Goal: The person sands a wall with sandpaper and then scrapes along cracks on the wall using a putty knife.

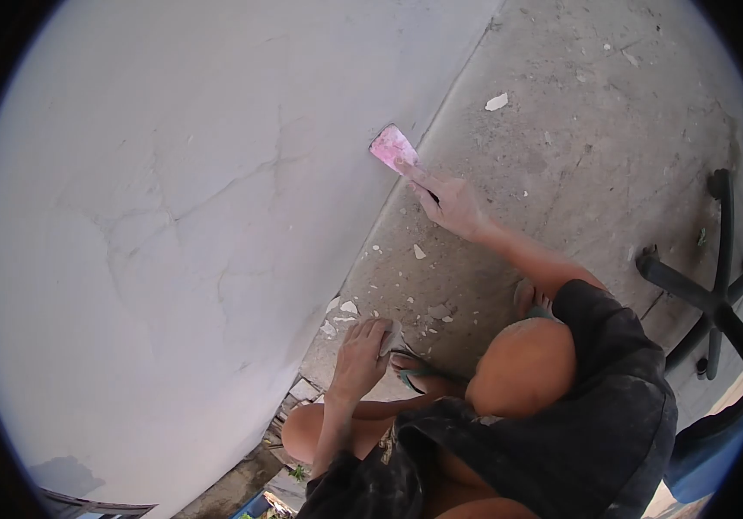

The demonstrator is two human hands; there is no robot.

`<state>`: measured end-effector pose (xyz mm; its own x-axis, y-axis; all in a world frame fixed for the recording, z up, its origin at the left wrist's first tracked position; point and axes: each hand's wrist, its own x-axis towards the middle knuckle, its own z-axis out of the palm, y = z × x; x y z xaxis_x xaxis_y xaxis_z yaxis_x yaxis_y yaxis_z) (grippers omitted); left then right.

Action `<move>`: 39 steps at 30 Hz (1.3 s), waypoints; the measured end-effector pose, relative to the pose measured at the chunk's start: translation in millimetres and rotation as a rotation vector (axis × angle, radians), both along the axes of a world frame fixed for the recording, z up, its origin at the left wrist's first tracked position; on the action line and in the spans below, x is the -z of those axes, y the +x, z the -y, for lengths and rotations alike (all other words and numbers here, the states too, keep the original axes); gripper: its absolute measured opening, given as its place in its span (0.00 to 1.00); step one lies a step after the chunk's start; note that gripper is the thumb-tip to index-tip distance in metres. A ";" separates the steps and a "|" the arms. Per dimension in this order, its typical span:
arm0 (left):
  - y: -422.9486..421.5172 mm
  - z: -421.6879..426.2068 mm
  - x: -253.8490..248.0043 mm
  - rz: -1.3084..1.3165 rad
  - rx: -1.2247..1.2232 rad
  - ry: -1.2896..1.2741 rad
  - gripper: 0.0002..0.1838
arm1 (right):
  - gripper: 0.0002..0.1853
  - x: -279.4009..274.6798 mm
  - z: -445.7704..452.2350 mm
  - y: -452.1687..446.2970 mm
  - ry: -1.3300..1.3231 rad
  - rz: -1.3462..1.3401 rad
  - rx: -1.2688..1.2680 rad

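Note:
My right hand point(453, 203) is closed around the handle of a putty knife point(395, 149). The knife's broad blade, smeared pink and white, lies against the white wall point(207, 173) low down, near where it meets the floor. My left hand point(363, 355) is near the wall's base with its fingers curled. A small pale grey piece point(391, 337) shows at its fingertips, too little of it visible to name. Fine cracks run across the wall beyond both hands.
White flakes point(420, 252) are scattered over the concrete floor point(561, 164), with a larger chip point(497, 102) farther off. A black wheeled chair base point(717, 303) stands at the right. My sandalled foot point(419, 372) is close to my left hand.

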<state>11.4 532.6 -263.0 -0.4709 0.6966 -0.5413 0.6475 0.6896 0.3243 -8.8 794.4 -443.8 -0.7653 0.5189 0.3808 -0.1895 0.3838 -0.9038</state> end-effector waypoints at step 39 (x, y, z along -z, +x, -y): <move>1.0 1.3 -10.9 -0.053 -0.024 0.043 0.26 | 0.31 -96.5 -7.9 -11.2 0.192 -0.139 -0.158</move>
